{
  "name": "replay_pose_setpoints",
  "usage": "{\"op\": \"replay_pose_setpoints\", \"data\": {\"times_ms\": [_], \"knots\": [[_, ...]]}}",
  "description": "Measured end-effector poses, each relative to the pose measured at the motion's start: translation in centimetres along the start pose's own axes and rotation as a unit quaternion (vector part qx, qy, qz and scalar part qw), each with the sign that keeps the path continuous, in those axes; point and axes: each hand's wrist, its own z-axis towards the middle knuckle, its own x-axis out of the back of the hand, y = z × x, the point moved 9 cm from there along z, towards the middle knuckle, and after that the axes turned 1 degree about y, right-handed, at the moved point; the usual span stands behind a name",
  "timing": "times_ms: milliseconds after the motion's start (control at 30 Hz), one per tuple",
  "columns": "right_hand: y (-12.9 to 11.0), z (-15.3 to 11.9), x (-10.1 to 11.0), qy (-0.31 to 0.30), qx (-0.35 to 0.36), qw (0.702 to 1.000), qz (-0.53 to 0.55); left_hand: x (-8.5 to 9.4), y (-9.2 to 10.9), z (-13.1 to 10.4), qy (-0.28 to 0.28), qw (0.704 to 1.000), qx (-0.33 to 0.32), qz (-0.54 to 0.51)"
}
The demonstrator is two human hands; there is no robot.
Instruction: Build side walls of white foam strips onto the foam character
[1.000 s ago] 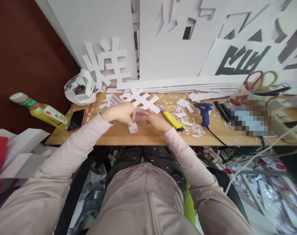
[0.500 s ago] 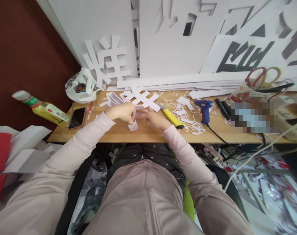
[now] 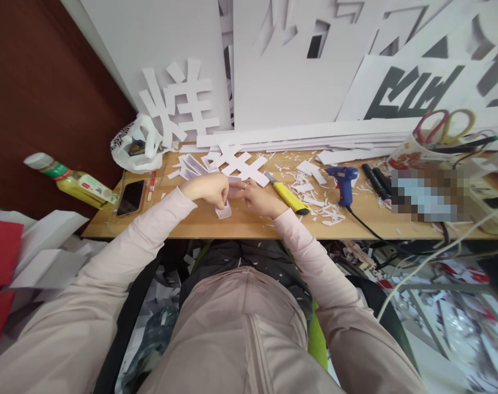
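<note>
My left hand [image 3: 209, 190] is closed in a pinch on a small white foam-board piece [image 3: 224, 211], held low over the table near its front edge. Opposite it, my right hand [image 3: 258, 198], with a ring on one finger, reaches its fingers leftward against the same white work; its thumb is mostly hidden. Behind the hands lie a white cut-out character [image 3: 243, 166] and several thin white strips [image 3: 190, 166]. Just right of my right hand rests a yellow utility knife [image 3: 289, 197].
A blue glue gun [image 3: 345, 185] stands farther right, its black cord over the table edge. Black markers [image 3: 375, 182] and a cup with scissors [image 3: 413, 153] are beyond. On the left are a phone [image 3: 131, 197], a bottle [image 3: 74, 183] and a plastic bag [image 3: 139, 146]. White scraps [image 3: 310, 191] litter the wood.
Both hands keep almost the same pose around the white piece. The view has shifted very slightly; nothing is seen taken up or let go.
</note>
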Motion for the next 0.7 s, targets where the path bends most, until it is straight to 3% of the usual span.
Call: {"op": "replay_pose_setpoints", "data": {"times_ms": [367,700], "knots": [[-0.1,0.0,0.1,-0.007,-0.01,1.0,0.0,0.3,0.2,-0.1,0.018,1.0,-0.002,0.007],[0.0,0.0,0.0,-0.006,-0.005,1.0,-0.001,-0.3,-1.0,0.7,0.022,0.999,0.031,0.025]]}}
